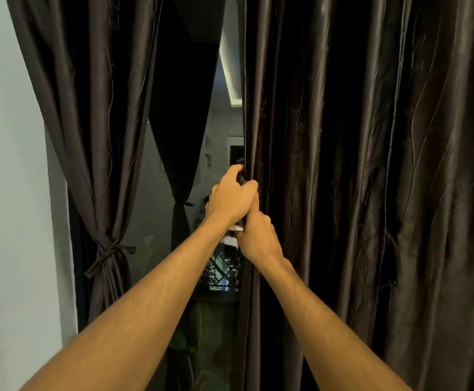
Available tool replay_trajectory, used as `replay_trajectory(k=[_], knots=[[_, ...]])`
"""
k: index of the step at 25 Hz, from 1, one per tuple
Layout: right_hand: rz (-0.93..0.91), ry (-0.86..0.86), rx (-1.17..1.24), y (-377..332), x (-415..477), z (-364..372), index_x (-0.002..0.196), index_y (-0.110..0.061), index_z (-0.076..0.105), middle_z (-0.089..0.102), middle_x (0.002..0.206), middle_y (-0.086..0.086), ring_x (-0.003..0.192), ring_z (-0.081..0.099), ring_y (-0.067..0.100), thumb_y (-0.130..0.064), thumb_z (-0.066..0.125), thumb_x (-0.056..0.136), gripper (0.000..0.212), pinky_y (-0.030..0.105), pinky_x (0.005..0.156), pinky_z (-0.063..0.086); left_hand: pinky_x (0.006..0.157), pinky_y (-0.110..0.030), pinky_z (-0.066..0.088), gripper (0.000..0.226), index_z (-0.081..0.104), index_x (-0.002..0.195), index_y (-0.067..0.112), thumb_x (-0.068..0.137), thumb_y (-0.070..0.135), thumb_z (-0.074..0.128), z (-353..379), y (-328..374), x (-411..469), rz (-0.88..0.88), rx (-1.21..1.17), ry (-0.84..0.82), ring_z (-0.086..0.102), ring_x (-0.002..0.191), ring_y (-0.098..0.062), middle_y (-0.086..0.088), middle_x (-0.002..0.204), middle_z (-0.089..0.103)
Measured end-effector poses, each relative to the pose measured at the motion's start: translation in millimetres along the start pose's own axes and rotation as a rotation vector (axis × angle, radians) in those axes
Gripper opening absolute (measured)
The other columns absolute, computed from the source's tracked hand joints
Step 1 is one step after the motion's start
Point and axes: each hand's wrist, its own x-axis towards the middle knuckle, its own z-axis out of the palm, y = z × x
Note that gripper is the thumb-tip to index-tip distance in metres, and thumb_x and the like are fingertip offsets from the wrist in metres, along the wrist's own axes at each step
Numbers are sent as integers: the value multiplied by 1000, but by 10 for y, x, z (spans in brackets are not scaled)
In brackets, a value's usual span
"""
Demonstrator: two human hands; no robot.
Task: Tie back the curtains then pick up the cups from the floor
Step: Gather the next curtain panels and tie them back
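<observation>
Where left grip meets right grip, both hold curtain (brown).

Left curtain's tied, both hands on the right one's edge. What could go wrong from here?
1. The left hand and right hand grip only the inner edge of the right curtain; its wide spread may bunch unevenly and slip out.
2. No tie for it shows, unlike the tie on the left curtain; freeing a hand to find one may drop the gather.
</observation>
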Motion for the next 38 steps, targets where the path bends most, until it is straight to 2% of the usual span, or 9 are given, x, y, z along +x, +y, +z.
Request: replay_trajectory(k=[4, 8, 13, 16, 20, 23, 26, 31, 38], knots=[[-15, -56, 1, -9, -17, -40, 157, -23, 3, 61, 126, 10, 106, 63, 29, 3, 52, 90, 87, 37, 78, 53, 92, -31, 41, 60, 28, 147, 25, 93, 31, 54, -20, 112, 149, -141, -174, -251, 50, 114, -15, 6, 123, 53], [-55, -88, -41, -3, -8, -87, 157, -20, 5, 63, 123, 14, 100, 65, 29, 6, 50, 90, 85, 36, 74, 51, 87, -42, 50, 18, 54, 102, 18, 95, 35, 48, 67, 111, 262, -75, 166, -5, 58, 95, -24, -2, 101, 60], [-32, -165, -23, 68, 4, -156, 157, -22, 2, 61, 121, 18, 99, 65, 34, 8, 50, 87, 90, 39, 79, 53, 69, -35, 38, 30, 41, 69, 20, 98, 28, 45, 108, 127, 236, 20, 341, 178, 55, 80, -23, 0, 82, 51], [-7, -160, -15, 112, -5, -303, 146, -25, 36, 67, 108, 7, 88, 66, 25, -23, 58, 92, 59, 44, 78, 57, 68, -37, 41, 32, 41, 69, 18, 98, 30, 47, 167, 89, 237, 48, 349, 206, 58, 79, -24, -2, 83, 56], [52, 388, -3, 321, -66, -476, 93, -26, 52, 57, 87, -13, 80, 58, 11, -55, 62, 84, 32, 39, 73, 54, 70, -37, 45, 31, 43, 70, 21, 98, 32, 50, 188, 56, 261, 71, 303, 239, 58, 76, -20, 1, 79, 56], [123, 762, 23, 508, -61, -561, 108, -18, 46, 45, 107, -4, 96, 47, 15, -39, 75, 79, 46, 30, 81, 45, 70, -37, 47, 35, 39, 65, 24, 97, 32, 51, 203, 37, 268, 78, 292, 235, 58, 74, -19, 4, 75, 53], [241, 560, 154, 577, 4, -573, 136, -13, 39, 49, 130, 5, 113, 54, 20, -35, 65, 91, 57, 36, 90, 51, 77, -43, 50, 37, 38, 64, 24, 97, 34, 50, 249, 37, 255, 89, 305, 241, 60, 80, -23, 0, 79, 55], [143, 332, 110, 558, -17, -413, 152, -25, 31, 71, 104, 6, 91, 70, 20, -11, 41, 100, 55, 44, 85, 58, 70, -37, 42, 26, 45, 78, 19, 99, 35, 47, 300, 55, 222, 121, 374, 249, 55, 81, -22, -3, 87, 57], [-13, 42, 101, 295, -157, -236, 157, -29, 1, 66, 115, 8, 89, 66, 18, 7, 51, 87, 93, 30, 70, 55, 64, -35, 37, 27, 45, 75, 15, 98, 30, 50, 410, 227, 138, 107, 356, 236, 52, 76, -22, -3, 83, 55]])
